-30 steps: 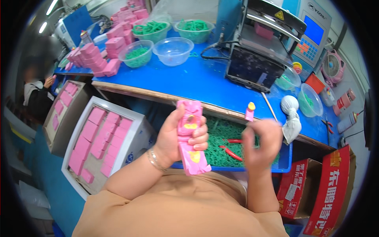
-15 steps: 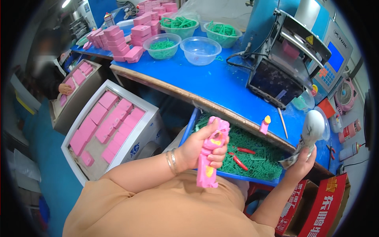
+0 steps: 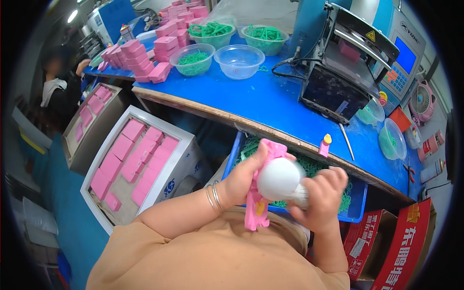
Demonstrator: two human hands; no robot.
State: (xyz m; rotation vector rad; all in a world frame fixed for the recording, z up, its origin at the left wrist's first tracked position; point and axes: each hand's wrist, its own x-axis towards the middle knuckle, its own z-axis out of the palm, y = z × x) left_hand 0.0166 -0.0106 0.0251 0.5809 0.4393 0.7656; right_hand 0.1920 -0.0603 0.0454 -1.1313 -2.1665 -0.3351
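Across the upper part of the view runs a blue tabletop (image 3: 241, 104), its wooden front edge toward the wearer. Near its right end stands a black-cased press machine (image 3: 333, 92). Left of the body, below that edge, sits a white-rimmed box (image 3: 186, 154) holding pink blocks (image 3: 123, 146). Under the front edge, a blue tray (image 3: 356, 212) carries green scraps (image 3: 311, 164). The left hand (image 3: 243, 181) is closed firmly round a tilted pink moulded piece (image 3: 253, 212). The right hand (image 3: 321, 195), slightly blurred, has fingers curled about the narrow end of a white round-headed tool (image 3: 279, 179); its head overlaps the pink moulded piece, contact not confirmable. At the tabletop's front edge: one thin stick (image 3: 347, 142), one small yellow-tipped pink piece (image 3: 325, 146).
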